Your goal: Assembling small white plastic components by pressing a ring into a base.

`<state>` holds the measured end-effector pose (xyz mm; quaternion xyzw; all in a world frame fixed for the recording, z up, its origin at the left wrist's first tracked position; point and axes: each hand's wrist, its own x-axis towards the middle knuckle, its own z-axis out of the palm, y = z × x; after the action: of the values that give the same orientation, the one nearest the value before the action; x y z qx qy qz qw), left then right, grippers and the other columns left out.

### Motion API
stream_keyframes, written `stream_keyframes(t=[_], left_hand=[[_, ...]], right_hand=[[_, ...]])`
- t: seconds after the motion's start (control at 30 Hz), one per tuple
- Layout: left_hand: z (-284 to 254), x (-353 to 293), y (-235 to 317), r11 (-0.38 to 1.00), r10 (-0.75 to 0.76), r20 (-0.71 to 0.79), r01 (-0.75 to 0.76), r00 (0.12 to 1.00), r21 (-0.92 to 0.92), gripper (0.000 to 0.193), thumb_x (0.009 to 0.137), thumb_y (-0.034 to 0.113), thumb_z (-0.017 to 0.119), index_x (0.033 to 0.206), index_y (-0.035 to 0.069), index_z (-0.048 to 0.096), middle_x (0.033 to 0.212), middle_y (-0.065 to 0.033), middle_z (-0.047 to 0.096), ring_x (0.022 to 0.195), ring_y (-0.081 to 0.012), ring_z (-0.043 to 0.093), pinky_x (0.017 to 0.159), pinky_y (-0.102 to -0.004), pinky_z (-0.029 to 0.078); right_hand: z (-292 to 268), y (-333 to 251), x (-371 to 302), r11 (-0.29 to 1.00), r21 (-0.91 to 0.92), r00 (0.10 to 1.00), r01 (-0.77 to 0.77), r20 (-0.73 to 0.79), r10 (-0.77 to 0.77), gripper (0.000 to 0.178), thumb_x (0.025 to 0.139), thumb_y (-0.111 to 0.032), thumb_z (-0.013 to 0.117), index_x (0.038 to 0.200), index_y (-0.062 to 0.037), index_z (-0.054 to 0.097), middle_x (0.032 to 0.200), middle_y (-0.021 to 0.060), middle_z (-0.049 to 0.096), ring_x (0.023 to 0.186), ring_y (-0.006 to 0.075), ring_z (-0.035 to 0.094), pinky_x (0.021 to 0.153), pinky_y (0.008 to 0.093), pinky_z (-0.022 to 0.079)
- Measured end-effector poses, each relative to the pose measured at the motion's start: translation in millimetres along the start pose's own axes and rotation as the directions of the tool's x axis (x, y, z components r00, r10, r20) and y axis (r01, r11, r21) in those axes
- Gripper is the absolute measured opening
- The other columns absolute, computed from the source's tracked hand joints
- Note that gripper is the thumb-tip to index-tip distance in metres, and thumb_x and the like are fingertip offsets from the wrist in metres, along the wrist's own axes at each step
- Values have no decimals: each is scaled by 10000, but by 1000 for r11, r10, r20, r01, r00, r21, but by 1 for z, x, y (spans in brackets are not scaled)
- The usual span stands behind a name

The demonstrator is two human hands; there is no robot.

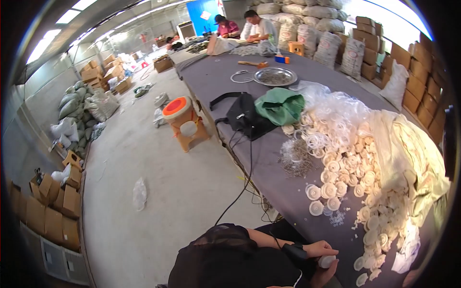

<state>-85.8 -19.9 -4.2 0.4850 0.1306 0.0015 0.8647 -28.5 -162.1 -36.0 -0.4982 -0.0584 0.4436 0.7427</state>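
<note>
My left hand (320, 248) is bent over a small white round plastic part (327, 261), its fingers closed at the upper edge. My right hand (323, 277) grips the same part from below, thumb and fingers pressed against it; some fingers are hidden. Both hands are at the table's near edge. Beside them on the grey-covered table (288, 194) spreads a heap of cream-white round wheel-like parts (367, 180). Close to the heap lie a pile of small metal pieces (295, 156) and a scatter of tiny clear rings (337, 218).
Clear plastic rings (331, 115), a pale sack (401, 158), a green bag (281, 105), a black bag (242, 115) and a metal tray (275, 77) lie on the table. A black cable (249, 168) hangs off its edge. An orange-topped stool (185, 125) stands on the floor. Two people work at the far end.
</note>
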Motion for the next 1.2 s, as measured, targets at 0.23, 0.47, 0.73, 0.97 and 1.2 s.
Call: stream_keyframes(t=[0.23, 0.47, 0.73, 0.97, 1.2], left_hand=[[3, -1, 6, 994, -84, 163, 71, 983, 87, 372, 817, 389, 561, 671, 52, 617, 529, 32, 505, 429, -42, 436, 372, -189, 321], [-1, -2, -19, 979, 74, 69, -86, 995, 185, 393, 854, 390, 515, 623, 83, 598, 549, 53, 513, 451, -27, 450, 377, -174, 311], [1, 5, 1, 978, -120, 1, 118, 993, 171, 344, 908, 322, 394, 775, 71, 589, 634, 1, 541, 500, -75, 455, 471, -199, 367], [11, 6, -16, 972, -196, 46, 187, 980, 143, 232, 892, 198, 435, 871, 25, 588, 721, -28, 569, 575, -65, 472, 541, -197, 383], [18, 5, -20, 975, -182, 80, 170, 980, 145, 199, 888, 181, 460, 860, 29, 584, 721, -21, 570, 574, -55, 465, 550, -187, 374]], right_hand=[[5, 4, -2, 979, 126, 983, 162, 67, -171, 439, 916, -418, 329, 1008, -17, 481, 920, 62, 536, 853, 140, 532, 739, 292, 423], [12, 11, -6, 987, 70, 989, 148, -20, -147, 402, 916, -397, 342, 988, -32, 496, 903, 51, 545, 810, 147, 533, 711, 286, 417], [23, 1, -21, 931, 190, 931, 311, -256, -259, 311, 908, -304, 370, 976, -38, 517, 850, 38, 553, 716, 121, 511, 576, 260, 408], [-83, 56, -75, 751, 161, 435, 640, -882, -182, 265, 897, -300, 421, 886, -64, 540, 691, 13, 545, 575, 113, 495, 516, 265, 426], [-206, 151, -154, 417, 385, 177, 823, -872, 456, 534, 841, -414, 447, 1248, -94, 317, 1247, 89, 376, 996, 227, 487, 860, 375, 406]])
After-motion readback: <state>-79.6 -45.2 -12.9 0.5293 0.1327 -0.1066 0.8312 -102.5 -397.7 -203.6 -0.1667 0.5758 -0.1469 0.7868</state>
